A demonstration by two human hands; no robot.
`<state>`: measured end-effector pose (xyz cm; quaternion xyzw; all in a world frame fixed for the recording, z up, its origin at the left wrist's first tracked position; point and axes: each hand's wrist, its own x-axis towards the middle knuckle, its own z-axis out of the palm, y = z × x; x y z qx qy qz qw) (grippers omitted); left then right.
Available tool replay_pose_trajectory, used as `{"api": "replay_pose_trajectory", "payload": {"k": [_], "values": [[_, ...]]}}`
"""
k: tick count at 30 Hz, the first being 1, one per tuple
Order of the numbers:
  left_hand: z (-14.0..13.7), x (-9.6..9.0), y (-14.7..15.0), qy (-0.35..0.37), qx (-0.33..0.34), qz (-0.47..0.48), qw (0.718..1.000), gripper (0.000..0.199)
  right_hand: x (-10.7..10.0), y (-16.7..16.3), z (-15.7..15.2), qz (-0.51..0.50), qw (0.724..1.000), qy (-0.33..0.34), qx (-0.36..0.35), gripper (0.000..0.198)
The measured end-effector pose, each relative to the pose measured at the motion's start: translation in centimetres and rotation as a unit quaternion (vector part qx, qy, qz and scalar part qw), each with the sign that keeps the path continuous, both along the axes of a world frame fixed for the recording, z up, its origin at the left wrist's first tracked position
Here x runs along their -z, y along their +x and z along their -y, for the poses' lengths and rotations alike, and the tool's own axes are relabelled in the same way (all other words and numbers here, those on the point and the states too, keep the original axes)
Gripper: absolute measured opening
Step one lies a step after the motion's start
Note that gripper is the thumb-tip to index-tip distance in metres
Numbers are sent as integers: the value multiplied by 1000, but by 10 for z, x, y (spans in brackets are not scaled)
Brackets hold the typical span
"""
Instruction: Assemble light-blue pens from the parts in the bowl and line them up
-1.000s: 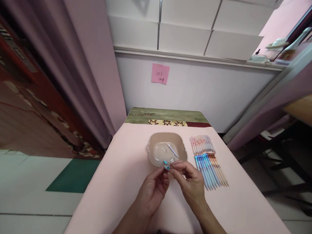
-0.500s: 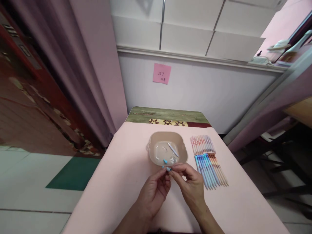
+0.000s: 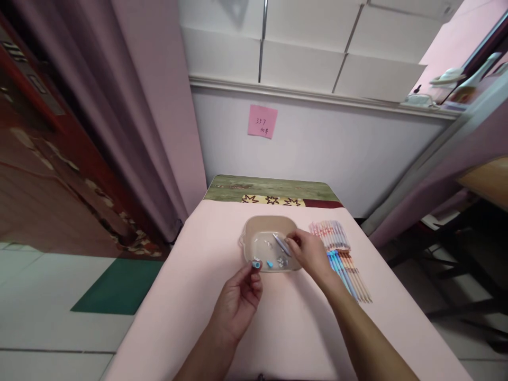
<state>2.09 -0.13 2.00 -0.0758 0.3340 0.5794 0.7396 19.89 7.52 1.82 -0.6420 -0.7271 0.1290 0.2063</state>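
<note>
My left hand (image 3: pixel 240 293) is closed in a pinch round a short light-blue tube-shaped pen part (image 3: pixel 256 264), its open end facing me, at the near left rim of a beige plastic bin (image 3: pixel 270 222). Over the bin's right side is my right hand (image 3: pixel 309 251), fingers curled together at a slim pale lavender pen barrel (image 3: pixel 281 244) that lies slanted inside. The thumb and fingertips meet the barrel's right side. A small bright-blue pen part (image 3: pixel 270 264) rests on the bin floor, with small silvery pieces (image 3: pixel 282 262) and white bits (image 3: pixel 268 244) around it.
Right of the bin lie rows of pens: reddish and grey ones (image 3: pixel 331 233) behind, blue ones (image 3: pixel 341 270) and brown-topped ones (image 3: pixel 357 275) in front. A pink cloth (image 3: pixel 190 291) covers the table. A pink note (image 3: pixel 262 121) is stuck on the wall behind.
My right hand has let go of the blue part and moved right and forward into the bin, to the lavender barrel. My left hand has shifted slightly left, still pinching the blue part.
</note>
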Motion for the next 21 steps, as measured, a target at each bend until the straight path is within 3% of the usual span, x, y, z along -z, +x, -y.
{"api": "replay_pose_trajectory", "payload": {"k": [1,2,8,11,14,17,19,21], "values": [[1,-1,0,2,2,3,1000,11,3,-3,-13,114,993,-41,9,24],[2,-2,0,2,6,5,1000,10,7,-8,-24,147,987,-58,14,23],[9,1,-4,-12,-13,-10,1000,8,37,-39,-51,215,972,-97,6,26],[8,3,-8,-16,-20,-12,1000,8,34,-43,-51,216,972,-90,10,27],[7,4,-10,-13,-16,-7,1000,6,19,-39,-39,207,975,-77,22,25],[4,7,-12,-7,-18,-8,1000,5,2,-29,-3,156,987,-43,7,22],[2,10,-13,-3,-18,-10,1000,5,-4,-22,31,-7,999,18,-42,18],[-1,13,-11,2,-13,-11,1000,7,-5,-17,64,-117,989,57,-68,16]]}}
